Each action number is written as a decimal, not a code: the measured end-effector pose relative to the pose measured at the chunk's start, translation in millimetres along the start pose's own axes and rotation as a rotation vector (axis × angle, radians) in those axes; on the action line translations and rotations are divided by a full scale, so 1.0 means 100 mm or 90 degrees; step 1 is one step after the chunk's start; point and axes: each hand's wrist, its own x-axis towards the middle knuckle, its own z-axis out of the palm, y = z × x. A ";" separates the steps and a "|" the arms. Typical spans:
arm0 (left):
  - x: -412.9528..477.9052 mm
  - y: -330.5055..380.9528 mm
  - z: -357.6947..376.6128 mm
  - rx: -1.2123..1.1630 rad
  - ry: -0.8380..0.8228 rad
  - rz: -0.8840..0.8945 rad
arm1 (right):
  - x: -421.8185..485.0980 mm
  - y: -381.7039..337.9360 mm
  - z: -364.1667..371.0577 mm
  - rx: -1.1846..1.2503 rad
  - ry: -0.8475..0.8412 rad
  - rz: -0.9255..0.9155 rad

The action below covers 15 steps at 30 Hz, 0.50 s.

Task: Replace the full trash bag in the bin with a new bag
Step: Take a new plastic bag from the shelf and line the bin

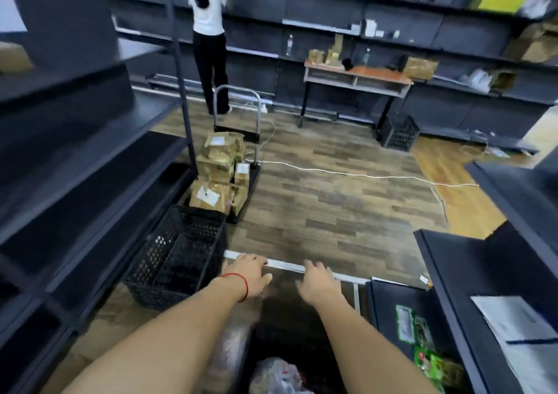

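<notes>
My left hand (247, 275), with a red string at the wrist, lies palm down on a silver metal bar (287, 266), fingers curled over it. My right hand (320, 285) hovers palm down just behind the same bar, fingers spread and holding nothing I can see. Between and below my forearms is a blurred dark mass (287, 318); I cannot tell whether it is a bin or a black bag. At the bottom edge lies a crumpled clear plastic bag (277, 375) with red print, stuffed with rubbish.
A black plastic crate (178, 254) stands left of my hands, with a trolley of brown parcels (220, 173) behind it. Dark shelving lines both sides and the back wall. A white cable (362, 176) crosses the wood floor. A person (210, 40) stands at the far shelves beside a desk (356, 76).
</notes>
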 end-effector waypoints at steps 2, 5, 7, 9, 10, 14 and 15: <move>-0.24 0.06 -0.31 -0.007 0.023 -0.032 | -0.20 -0.12 -0.39 -0.011 0.013 -0.019; -0.62 0.14 -0.72 -0.030 0.057 -0.079 | -0.49 -0.28 -0.84 -0.020 0.041 -0.054; -0.81 0.19 -0.92 -0.034 0.091 -0.092 | -0.64 -0.39 -1.06 -0.025 0.061 -0.081; -0.98 0.20 -1.06 -0.040 0.122 -0.105 | -0.79 -0.51 -1.22 -0.032 0.068 -0.107; -1.07 0.19 -1.10 -0.043 0.136 -0.111 | -0.85 -0.57 -1.29 -0.033 0.073 -0.119; -1.36 0.08 -1.21 -0.052 0.166 -0.132 | -1.04 -0.82 -1.40 -0.041 0.074 -0.169; -1.45 0.03 -1.23 -0.050 0.172 -0.136 | -1.08 -0.89 -1.40 -0.046 0.072 -0.178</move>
